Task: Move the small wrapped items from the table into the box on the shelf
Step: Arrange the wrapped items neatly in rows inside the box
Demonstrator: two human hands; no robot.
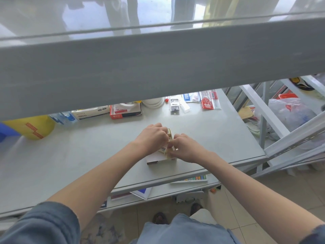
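Both hands, left hand (154,136) and right hand (184,148), pinch wrapped items (168,143) over the box (156,160).

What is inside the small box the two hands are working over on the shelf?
The box holds several small wrapped items, one showing a barcode. The left hand and right hand cover most of the opening, so their number cannot be seen.

box (158,160) on shelf (70,155), hands (153,138) above; cartons (125,111) behind
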